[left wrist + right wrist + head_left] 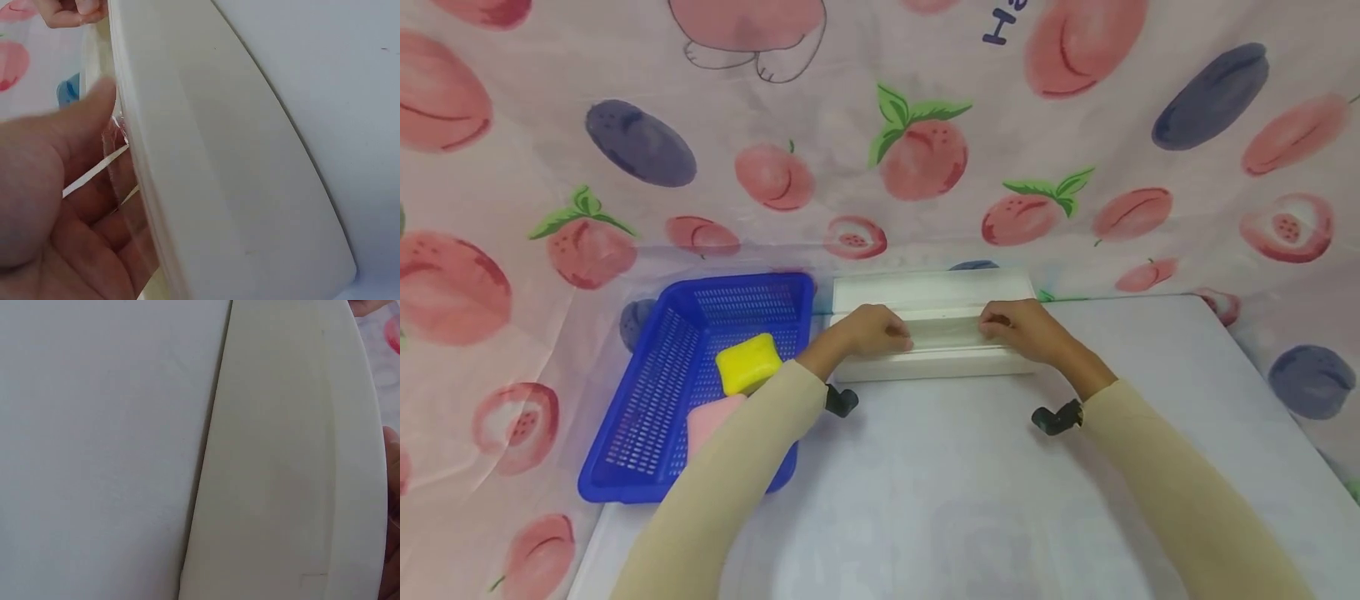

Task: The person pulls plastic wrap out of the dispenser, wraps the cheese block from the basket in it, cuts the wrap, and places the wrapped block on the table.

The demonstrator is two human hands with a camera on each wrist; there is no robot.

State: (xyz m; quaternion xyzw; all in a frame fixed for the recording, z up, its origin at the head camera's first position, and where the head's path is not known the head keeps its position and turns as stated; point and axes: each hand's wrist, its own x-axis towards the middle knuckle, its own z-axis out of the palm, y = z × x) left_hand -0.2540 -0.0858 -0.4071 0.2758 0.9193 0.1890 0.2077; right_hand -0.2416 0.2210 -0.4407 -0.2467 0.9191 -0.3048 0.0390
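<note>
A long white box (pixel 936 367), its lid (pixel 925 289) raised at the back, lies across the table near the wall; it looks like a cling film dispenser. Clear plastic film (pixel 943 332) stretches over its opening between the two hands. My left hand (pixel 874 331) pinches the film near the left end, and a shiny fold of it shows by the thumb in the left wrist view. At the right end, my right hand (pixel 1022 327) pinches the film with curled fingers. The box's front wall (pixel 269 456) hides most of that hand in the right wrist view.
Left of the box stands a blue plastic basket (pixel 625 433) holding a yellow block (pixel 748 364) and a pink piece (pixel 711 423), partly behind the left sleeve. A fruit-print curtain (pixel 925 225) hangs behind the white table (pixel 940 500).
</note>
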